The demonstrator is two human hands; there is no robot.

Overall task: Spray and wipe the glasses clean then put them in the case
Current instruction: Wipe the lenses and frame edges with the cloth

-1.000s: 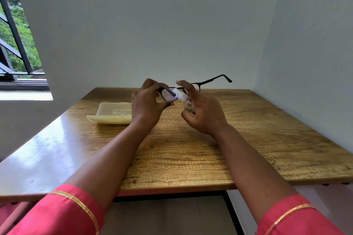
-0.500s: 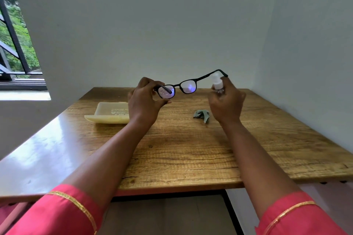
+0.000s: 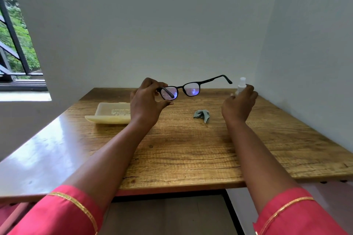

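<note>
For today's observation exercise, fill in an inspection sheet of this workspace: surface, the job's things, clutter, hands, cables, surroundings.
Surface: wooden table, glossy at left.
Job's things: glasses held up; spray bottle; grey cloth crumpled on the table; cream case at left.
Clutter: nothing seen.
Hands: left hand pinches the glasses by one lens end; right hand grips the bottle.
Cables: nothing seen.
Surroundings: white walls, window at left.
</note>
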